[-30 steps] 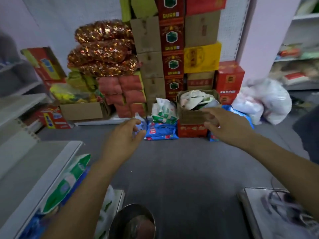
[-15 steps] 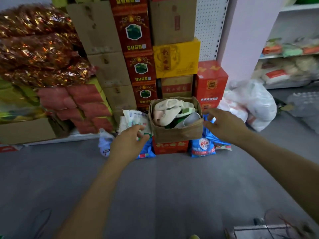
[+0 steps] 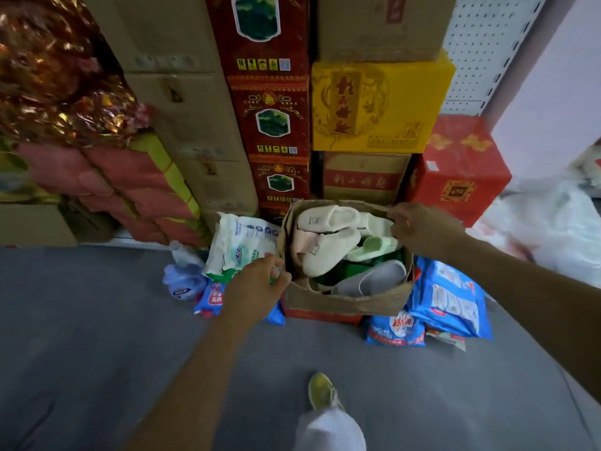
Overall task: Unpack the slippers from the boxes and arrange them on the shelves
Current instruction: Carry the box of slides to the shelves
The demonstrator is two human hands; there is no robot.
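Slippers [image 3: 328,252] were heaped loose in an open cardboard box [image 3: 344,302], which was set on a low red box [image 3: 320,315] on the grey floor [image 3: 97,336], at the foot of a wall of stacked cartons. A cream slipper [image 3: 327,219] was seen uppermost at the back of the heap. A pale green slipper [image 3: 374,245] was tilted toward the right wall, and a grey slipper [image 3: 374,281] was laid along the front wall.

The left hand [image 3: 257,288] was held against the box's left wall near the front corner. Its fingers [image 3: 273,263] were curled and its thumb was turned toward the cardboard. Whether the wall was actually gripped could not be told. The right hand [image 3: 422,229] was placed at the rear right corner, with its fingers curled over the torn rim there and closed on it.

A white detergent bag [image 3: 240,245] was propped just beside the box on the left, partly behind the left hand, with a purple bottle [image 3: 183,281] further left. Blue packets [image 3: 448,297] were leaned against the right side. A yellow carton [image 3: 380,102] and a red carton [image 3: 461,170] were stacked behind. A yellow-green shoe [image 3: 320,390] was planted on the floor in front of the box.
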